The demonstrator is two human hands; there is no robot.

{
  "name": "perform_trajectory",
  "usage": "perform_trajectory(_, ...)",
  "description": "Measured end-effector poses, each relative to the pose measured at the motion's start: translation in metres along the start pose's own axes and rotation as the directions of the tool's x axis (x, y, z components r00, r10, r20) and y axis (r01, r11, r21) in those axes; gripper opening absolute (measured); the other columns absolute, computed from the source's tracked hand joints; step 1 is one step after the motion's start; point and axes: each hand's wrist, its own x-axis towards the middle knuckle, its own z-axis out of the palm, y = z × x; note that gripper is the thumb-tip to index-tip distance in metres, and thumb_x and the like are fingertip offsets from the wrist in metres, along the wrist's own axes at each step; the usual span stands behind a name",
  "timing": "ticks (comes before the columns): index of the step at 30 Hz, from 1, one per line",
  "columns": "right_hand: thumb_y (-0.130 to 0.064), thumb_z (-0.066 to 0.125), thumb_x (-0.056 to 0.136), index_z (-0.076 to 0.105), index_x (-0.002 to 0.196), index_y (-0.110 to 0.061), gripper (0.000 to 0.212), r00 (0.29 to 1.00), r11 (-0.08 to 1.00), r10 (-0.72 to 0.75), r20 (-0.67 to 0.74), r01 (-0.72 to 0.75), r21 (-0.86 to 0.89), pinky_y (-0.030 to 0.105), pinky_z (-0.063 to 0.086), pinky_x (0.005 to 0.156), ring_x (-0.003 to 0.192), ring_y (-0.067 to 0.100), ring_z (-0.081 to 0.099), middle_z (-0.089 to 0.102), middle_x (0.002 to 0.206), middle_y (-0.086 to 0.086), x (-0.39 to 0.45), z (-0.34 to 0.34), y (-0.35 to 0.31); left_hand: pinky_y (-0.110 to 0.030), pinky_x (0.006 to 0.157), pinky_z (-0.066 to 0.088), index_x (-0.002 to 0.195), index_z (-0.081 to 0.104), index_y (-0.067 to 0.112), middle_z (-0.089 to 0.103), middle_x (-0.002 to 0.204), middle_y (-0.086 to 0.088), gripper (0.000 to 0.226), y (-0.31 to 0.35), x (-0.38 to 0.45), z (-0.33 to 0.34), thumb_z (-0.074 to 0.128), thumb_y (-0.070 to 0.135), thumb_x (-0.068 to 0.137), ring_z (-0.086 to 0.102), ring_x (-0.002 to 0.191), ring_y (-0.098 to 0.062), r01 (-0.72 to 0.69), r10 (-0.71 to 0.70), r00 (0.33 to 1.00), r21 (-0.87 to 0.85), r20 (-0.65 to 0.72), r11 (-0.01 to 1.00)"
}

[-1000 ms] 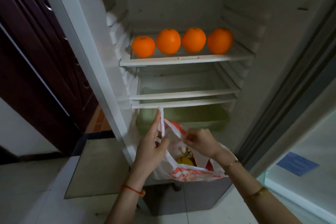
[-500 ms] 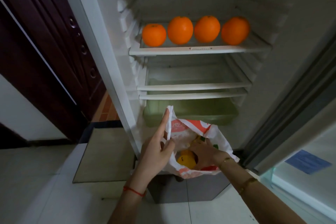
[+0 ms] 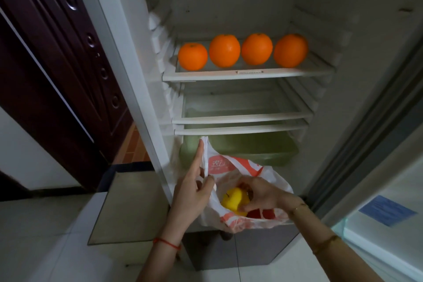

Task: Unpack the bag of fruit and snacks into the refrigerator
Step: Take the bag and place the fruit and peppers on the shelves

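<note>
Right fingers (image 3: 246, 207) around yellow fruit (image 3: 234, 199); left fingers (image 3: 207, 182) pinching bag (image 3: 238, 222); contents half-hidden.

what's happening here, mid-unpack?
A person stands at the open white refrigerator. The left hand holds up the handle of a white and orange plastic bag, keeping it open. The right hand is inside the bag, gripping a round yellow fruit; something red lies beside it. Four round oranges already sit in a row on the top clear shelf. The shelves below hold nothing visible.
</note>
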Motion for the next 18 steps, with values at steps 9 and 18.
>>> perform_trajectory(9,-0.013,0.082,0.076,0.049,0.13,-0.017,0.063,0.896,0.887,-0.031,-0.443,0.229,0.402,0.027,0.055,0.09,0.111,0.016,0.06,0.056,0.127,0.002,0.006,-0.098,-0.047,-0.066,0.067,0.053,0.14,0.012,0.071,0.06,0.099,-0.036,0.084,-0.003,0.016,-0.005,0.053,0.012,0.097,0.06,0.085,-0.054,0.039,-0.04,0.999,-0.031,-0.035,0.999)
perform_trajectory(18,-0.018,0.084,0.073,0.044,0.129,-0.01,0.069,0.751,0.909,0.004,-0.66,0.272,0.315,0.026,0.047,0.087,0.11,0.018,0.055,0.055,0.127,0.008,0.1,-0.12,-0.1,-0.065,0.069,0.052,0.14,0.014,0.07,0.061,0.096,-0.035,0.084,-0.008,0.02,-0.011,0.053,0.01,0.097,0.059,0.082,-0.054,0.032,-0.036,0.997,-0.054,-0.075,0.998)
